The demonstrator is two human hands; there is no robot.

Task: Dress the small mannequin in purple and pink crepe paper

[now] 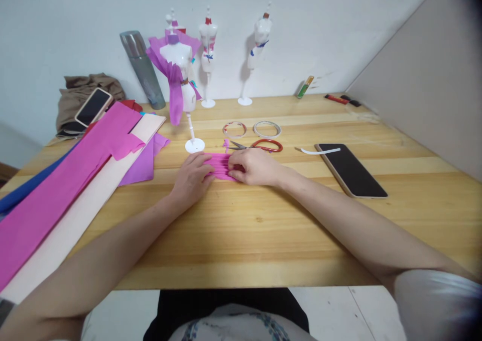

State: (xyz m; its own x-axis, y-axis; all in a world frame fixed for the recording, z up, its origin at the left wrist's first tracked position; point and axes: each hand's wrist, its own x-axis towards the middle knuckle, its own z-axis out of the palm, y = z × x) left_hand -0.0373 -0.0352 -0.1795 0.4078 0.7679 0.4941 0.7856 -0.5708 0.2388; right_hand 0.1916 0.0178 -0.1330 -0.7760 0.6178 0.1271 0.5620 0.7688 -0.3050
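A small piece of bright pink crepe paper (221, 166) lies on the table, gathered into narrow folds that run sideways. My left hand (192, 176) holds down its left end, with the fingertips curled over the edge. At the right end, my right hand (253, 166) pinches the folds between thumb and fingers, covering that edge. Just behind my right hand are scissors (267, 145) with orange-red handles, partly hidden by it. Near their blades rests a small pink-purple scrap (226, 145). Behind my left hand stands a white mini dress form (190, 100) draped in purple crepe paper.
Long pink (71, 185) and cream (86, 210) crepe strips cover the table's left side. Two tape rolls, one being a white ring (267, 129), lie behind the scissors. A phone (354, 170) with a white strip across it is at right. More dress forms and a bottle (145, 72) stand behind.
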